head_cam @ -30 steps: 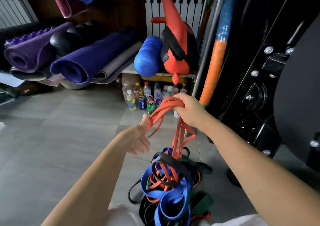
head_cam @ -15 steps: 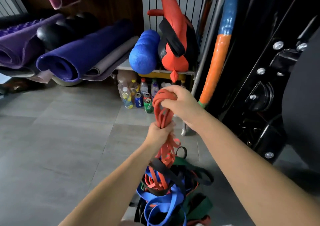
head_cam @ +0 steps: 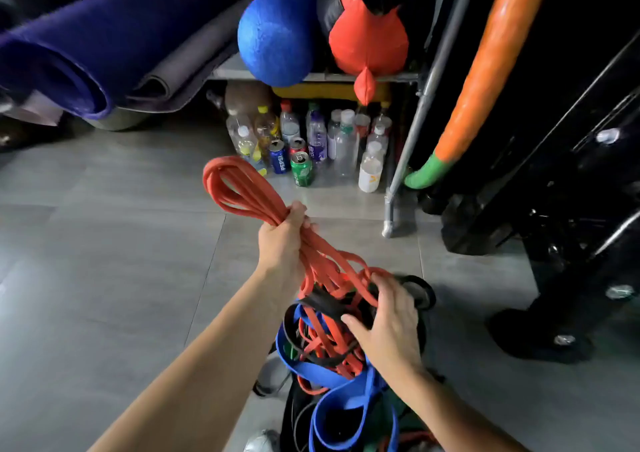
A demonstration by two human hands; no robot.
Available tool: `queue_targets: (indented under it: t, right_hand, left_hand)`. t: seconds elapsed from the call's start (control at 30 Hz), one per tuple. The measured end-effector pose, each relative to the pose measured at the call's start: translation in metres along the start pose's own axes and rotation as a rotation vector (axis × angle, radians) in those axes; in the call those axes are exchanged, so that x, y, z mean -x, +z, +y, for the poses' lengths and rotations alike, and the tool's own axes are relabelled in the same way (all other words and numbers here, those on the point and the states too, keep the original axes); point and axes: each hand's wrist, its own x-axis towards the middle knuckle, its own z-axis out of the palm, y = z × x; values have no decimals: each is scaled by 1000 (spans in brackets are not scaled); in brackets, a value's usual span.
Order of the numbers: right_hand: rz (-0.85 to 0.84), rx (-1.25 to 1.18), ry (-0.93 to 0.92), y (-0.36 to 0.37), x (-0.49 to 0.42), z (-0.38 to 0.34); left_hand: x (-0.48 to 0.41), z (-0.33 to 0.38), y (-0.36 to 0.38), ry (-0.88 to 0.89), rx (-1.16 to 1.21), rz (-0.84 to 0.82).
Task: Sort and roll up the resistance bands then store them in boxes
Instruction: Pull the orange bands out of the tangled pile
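Resistance bands [head_cam: 332, 347]: 1 tangled heap on the grey tile floor [head_cam: 104, 244]. Flat rubber loops in 4 colours: red, blue, black, green; the number of each cannot be told. 1 bunch of narrow red bands [head_cam: 235, 185], looped several times, rises from the heap in the left hand [head_cam: 282, 240], fist closed round it. Right hand [head_cam: 391, 320], apart from the left, lies on the heap over red and black strands; whether it grips any is unclear. 0.5 s ago 2 hands clasped the bunch; now 1 does. Behind: 3 drink cans [head_cam: 301, 173].

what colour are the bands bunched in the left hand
Orange-red; the bands gripped by the left hand show best in the head view.
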Motion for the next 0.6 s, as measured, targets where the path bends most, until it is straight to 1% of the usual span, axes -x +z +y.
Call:
queue_targets:
  t: [0.03,0.07,0.1,0.17,0.2,0.23,0.27,0.3,0.4,0.43,0.47,0.53,0.6]
  right_hand:
    - [155,-19,-28,-3,-6,3]
    - [240,-38,-51,-6,-10,6]
    - [277,-25,-119,-5,-10,9]
    - [236,18,-345,5,-2,7]
    - [178,8,-429,13,2,3]
    - [106,-26,-458,22,4,-1]
    - [30,-55,-440,31,3,-5]
    - [-44,-57,-383,42,-1,-10]
    - [-310,-24,-73,75,-17,-20]
    - [-349,2,-23,85,-22,-23]
    - [-360,52,-13,95,-27,-25]
    - [-325,113,-40,108,-36,-26]
    - [-296,118,-52,116,-41,-17]
  left_hand:
    - [-7,1,-1,32,-11,52]
    - [-13,1,-2,53,-27,86]
    - [-19,-1,-4,65,-47,103]
    - [-27,-6,-9,72,-117,119]
    - [-30,-8,-11,70,-142,127]
    - [-33,-9,-14,71,-143,140]
    - [-36,-9,-15,72,-116,156]
    - [-39,-7,-15,72,-60,169]
    - [-48,3,-9,67,112,155]
    - [-52,6,-6,65,142,138]
    - [-56,8,-3,66,158,116]
    - [-67,9,-3,81,153,79]
    - [-80,7,-12,116,80,81]
